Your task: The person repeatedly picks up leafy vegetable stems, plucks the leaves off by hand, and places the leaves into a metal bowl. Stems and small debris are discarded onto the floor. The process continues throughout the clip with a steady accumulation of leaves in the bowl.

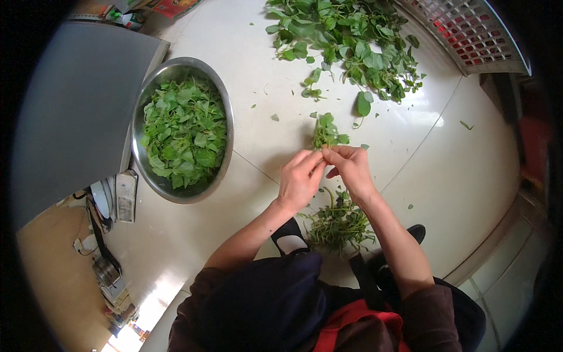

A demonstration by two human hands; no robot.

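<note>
A small sprig of leafy greens (326, 132) is pinched between my two hands, its leaves pointing away from me. My left hand (301, 178) grips it from the left, fingertips meeting those of my right hand (349, 167), which holds it from the right. Below them on the floor, between my feet, lies a heap of stems (341, 224) with few leaves. To the left stands a steel basin (229, 132) holding a mound of picked leaves (184, 136). A large pile of leafy stalks (352, 44) spreads over the floor at the top.
A white plastic basket (484, 44) with square holes stands at the top right. A grey-topped piece of furniture (88, 105) borders the basin on the left. Loose leaf bits dot the tiled floor (250, 211). My shoe (288, 229) is beside the stem heap.
</note>
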